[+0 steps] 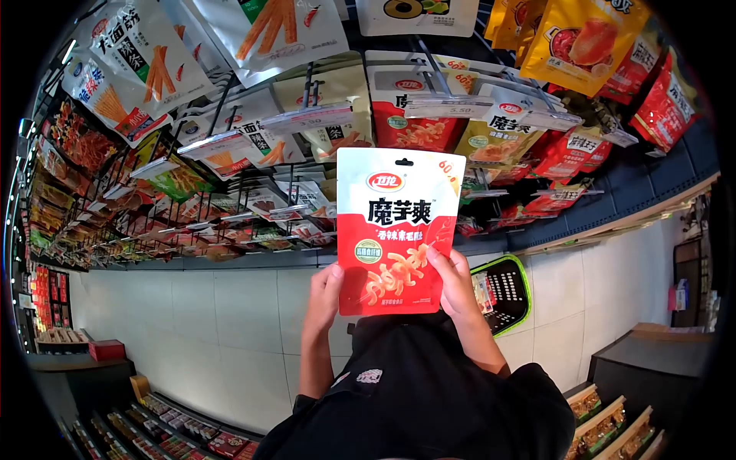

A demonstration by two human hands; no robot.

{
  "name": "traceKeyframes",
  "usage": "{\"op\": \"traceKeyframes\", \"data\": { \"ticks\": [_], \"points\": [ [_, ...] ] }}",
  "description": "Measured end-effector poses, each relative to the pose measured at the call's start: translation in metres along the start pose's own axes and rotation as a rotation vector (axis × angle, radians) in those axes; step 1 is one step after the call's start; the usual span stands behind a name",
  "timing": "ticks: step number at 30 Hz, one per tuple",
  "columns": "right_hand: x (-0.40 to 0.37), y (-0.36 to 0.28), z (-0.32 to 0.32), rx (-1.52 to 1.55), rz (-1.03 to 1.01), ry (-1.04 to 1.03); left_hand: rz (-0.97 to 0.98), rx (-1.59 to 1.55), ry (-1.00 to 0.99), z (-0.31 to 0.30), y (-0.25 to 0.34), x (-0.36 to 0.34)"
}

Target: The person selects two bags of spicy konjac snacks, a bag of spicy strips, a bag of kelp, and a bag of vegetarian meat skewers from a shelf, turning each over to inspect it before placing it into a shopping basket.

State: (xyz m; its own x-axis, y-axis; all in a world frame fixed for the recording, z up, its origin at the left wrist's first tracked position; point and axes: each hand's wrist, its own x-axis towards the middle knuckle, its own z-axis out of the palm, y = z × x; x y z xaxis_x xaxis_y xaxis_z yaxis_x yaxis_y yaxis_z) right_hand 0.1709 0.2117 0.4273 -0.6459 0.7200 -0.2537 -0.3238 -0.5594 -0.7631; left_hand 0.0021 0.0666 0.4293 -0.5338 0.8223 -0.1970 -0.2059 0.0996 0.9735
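Note:
A white and red snack bag (396,230) is held upright in front of my chest, its printed front facing the camera. My left hand (326,291) grips its lower left edge, with the fingers hidden behind it. On the lower right side, my right hand (452,280) has its thumb on the front of the bag and the other fingers mostly out of sight. Behind the top of the bag, similar red and white bags (418,130) hang on hooks with price tags.
Hanging snack bags fill the rack (291,257) ahead. A black basket with a green rim (527,295) stands on the tiled floor (222,307) at my right, with packages inside. More shelves (184,429) and wooden-edged bins (606,425) are at the bottom corners.

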Motion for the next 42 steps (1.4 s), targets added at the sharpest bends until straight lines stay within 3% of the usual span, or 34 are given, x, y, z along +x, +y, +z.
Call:
{"op": "traceKeyframes", "data": {
  "ticks": [2, 5, 11, 42],
  "points": [
    [-0.002, -0.004, -0.002, -0.014, -0.023, 0.004, 0.055, -0.116, -0.007, 0.007, 0.003, 0.004],
    [-0.004, -0.009, -0.004, -0.084, -0.005, -0.032, 0.021, 0.019, -0.033, 0.023, 0.015, 0.006],
    [-0.008, -0.016, 0.002, -0.133, -0.023, -0.102, 0.054, -0.091, 0.056, 0.032, 0.015, 0.005],
    [-0.010, -0.013, 0.005, -0.237, -0.004, -0.161, 0.045, -0.137, 0.146, 0.026, 0.012, -0.005]
  ]
}}
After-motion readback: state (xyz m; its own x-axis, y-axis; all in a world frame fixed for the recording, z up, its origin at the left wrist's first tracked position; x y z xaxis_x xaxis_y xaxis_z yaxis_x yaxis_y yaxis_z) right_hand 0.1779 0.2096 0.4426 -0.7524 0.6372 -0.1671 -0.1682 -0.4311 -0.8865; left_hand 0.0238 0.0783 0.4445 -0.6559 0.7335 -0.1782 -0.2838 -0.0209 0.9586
